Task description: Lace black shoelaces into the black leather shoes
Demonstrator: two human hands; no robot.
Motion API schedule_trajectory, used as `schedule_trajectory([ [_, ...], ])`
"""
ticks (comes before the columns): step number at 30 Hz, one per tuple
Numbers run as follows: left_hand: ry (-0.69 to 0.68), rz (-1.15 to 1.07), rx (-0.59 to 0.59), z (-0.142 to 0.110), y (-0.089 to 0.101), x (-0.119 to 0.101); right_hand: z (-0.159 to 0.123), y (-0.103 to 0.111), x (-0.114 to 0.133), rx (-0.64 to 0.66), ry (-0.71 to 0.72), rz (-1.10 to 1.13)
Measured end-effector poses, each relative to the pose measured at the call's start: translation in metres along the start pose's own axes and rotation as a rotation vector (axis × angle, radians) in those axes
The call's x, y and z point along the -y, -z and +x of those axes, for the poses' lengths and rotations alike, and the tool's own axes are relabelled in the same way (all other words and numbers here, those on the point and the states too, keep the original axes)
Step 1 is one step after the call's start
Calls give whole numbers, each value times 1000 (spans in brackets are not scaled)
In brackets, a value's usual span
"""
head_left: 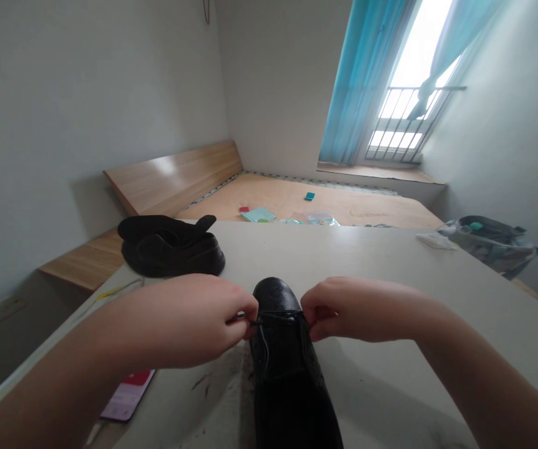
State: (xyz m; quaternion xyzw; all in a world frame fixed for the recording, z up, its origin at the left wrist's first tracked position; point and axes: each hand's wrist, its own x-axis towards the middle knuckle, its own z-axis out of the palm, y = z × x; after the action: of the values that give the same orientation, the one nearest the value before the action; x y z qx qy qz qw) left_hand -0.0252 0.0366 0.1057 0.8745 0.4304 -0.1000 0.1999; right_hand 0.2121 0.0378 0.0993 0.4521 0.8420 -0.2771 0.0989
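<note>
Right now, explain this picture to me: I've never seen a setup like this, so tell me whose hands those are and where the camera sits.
There's no machine here. These are a person's own bare hands, seen from a single camera worn on their head, looking forward and down. The left hand and the right hand pinch the lace of a black leather shoe on a pale table. A second black shoe sits farther along the table, to the left. Beyond the table are a wooden bed frame and a window.
</note>
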Motion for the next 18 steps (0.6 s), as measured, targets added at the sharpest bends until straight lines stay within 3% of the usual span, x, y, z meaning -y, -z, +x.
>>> schedule_trajectory([
  [5, 110, 101, -8, -6, 1, -3, -3, 1, 6, 66, -15, 85],
  [9, 135, 154, -16, -9, 1, -4, -5, -4, 13, -29, -62, 72],
  [12, 176, 158, -29, -9, 3, -3, -5, -7, 14, -135, -17, 21],
  [18, 200, 160, -50, -7, 5, 3, -11, -5, 19, -75, 6, 19],
])
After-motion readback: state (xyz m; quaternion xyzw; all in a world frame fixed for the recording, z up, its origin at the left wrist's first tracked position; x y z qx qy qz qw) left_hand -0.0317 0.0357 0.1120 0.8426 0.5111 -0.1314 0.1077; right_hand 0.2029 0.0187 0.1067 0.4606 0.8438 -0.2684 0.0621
